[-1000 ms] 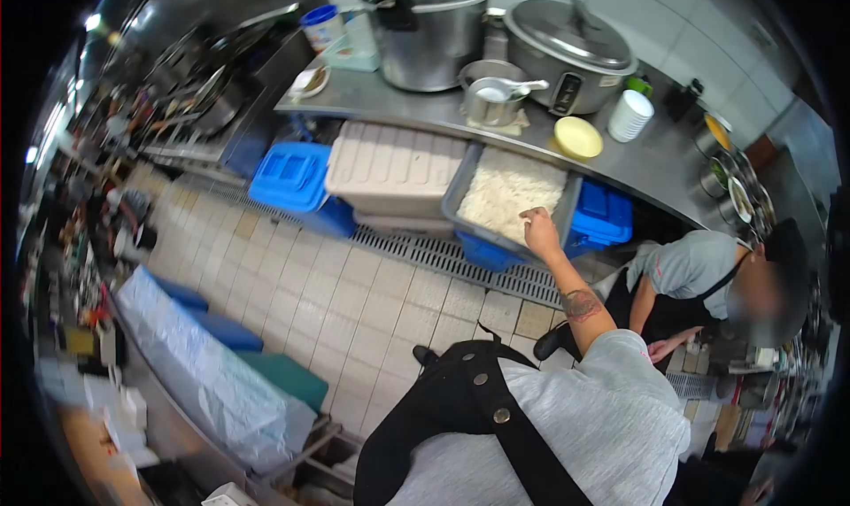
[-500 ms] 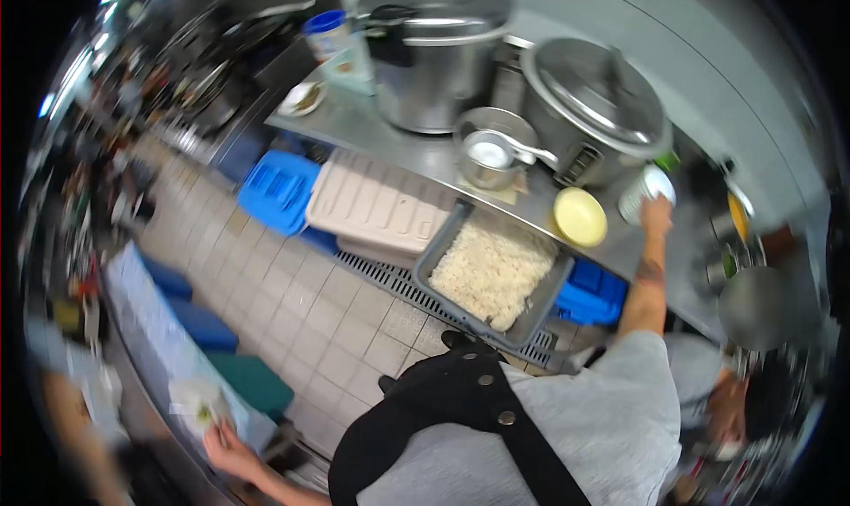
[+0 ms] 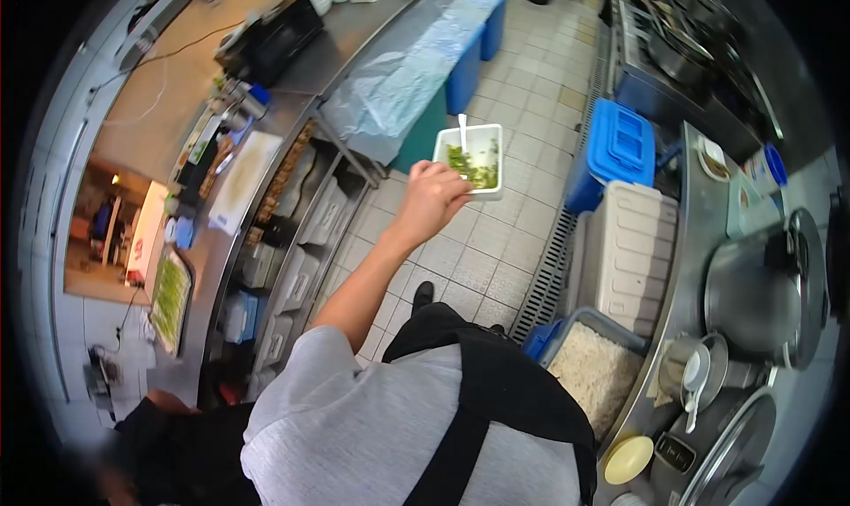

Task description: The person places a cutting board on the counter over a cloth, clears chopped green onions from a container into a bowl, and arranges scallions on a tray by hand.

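Note:
My left hand (image 3: 432,198) is closed on the near left edge of a small white square container (image 3: 481,135), held out over the tiled floor. Chopped greens (image 3: 478,171) lie inside it, and a white spoon (image 3: 462,130) leans up from its far side. My right hand is outside the picture. At the lower right, on the steel counter, stand a yellow bowl (image 3: 629,460) and a metal pot (image 3: 680,364) with a white ladle (image 3: 696,373) resting in it.
A grey tub of rice (image 3: 595,378), a beige lidded box (image 3: 630,258) and a blue lidded bin (image 3: 617,152) line the right counter. To the left, a shelved counter holds a white cutting board (image 3: 246,180) and a tray of greens (image 3: 171,301). A person in dark clothing (image 3: 190,453) is at lower left.
The view has swung to the left. My left hand has lifted the white container over the aisle. My right hand, earlier at a white cylindrical item by the cooker, has left the view.

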Demonstrator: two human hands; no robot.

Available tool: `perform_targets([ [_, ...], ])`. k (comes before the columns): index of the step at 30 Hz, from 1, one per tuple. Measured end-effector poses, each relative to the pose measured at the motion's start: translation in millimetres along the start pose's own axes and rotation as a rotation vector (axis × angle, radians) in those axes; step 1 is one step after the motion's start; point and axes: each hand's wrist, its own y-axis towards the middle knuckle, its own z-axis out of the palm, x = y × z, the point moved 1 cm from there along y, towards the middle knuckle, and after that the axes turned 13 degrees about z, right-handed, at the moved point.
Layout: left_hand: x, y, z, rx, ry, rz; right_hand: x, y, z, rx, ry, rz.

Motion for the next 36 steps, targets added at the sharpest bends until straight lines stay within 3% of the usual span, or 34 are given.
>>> perform_targets([
  [8,84,-99,-64,-0.066,0.098,-0.21,170,-79,-61,-0.213,0.356,-0.105],
  [14,172,-226,-161,0.02,0.272,-0.42,274,-188,-139,-0.48,0.963,-0.204],
  [17,197,-295,-215,-0.067,0.322,-0.533,357,-269,-178,-0.291,1.258,-0.388],
  [19,207,-342,-248,-0.044,0.397,-0.636,435,-388,-266,-0.009,1.101,-0.431],
  [22,206,-404,-287,-0.044,0.524,-0.767,527,-538,-319,0.255,1.445,-0.937],
  [25,204,-465,-308,-0.073,0.636,-0.902,573,-692,-380,0.583,1.444,-1.321],
  [27,207,-500,-314,-0.06,0.692,-0.974,570,-786,-439,0.752,1.241,-1.683],
  [29,211,-538,-313,-0.058,0.745,-1.016,569,-874,-467,0.943,1.255,-2.017],
  [31,217,-569,-311,-0.017,0.751,-1.086,557,-949,-512,0.86,1.203,-2.456],
  [34,230,-599,-312,0.011,0.763,-1.171,545,-1060,-557,0.9,1.058,-2.857],
  [36,236,-611,-313,0.043,0.791,-1.22,541,-1135,-571,0.781,1.119,-3.063],
])
